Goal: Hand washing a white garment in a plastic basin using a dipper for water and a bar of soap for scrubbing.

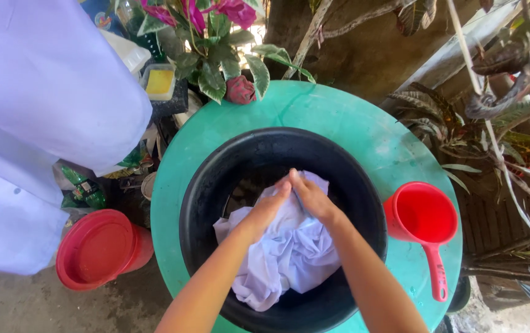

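A pale lilac-white garment [289, 259] lies crumpled in a black round basin [203, 203] that sits on a green round lid [363, 129]. My left hand [269, 206] and my right hand [310, 196] press side by side on the garment's far edge, fingers closed into the cloth. Both forearms reach in from the bottom of the view. The cloth beneath the hands is partly hidden.
A red plastic dipper [424, 217] with a long handle rests on the green lid at the right. A red bucket [99, 248] stands on the ground at the left. White cloth [36, 111] hangs at the left. Potted plants [209, 43] and dry leaves [499, 123] surround the lid.
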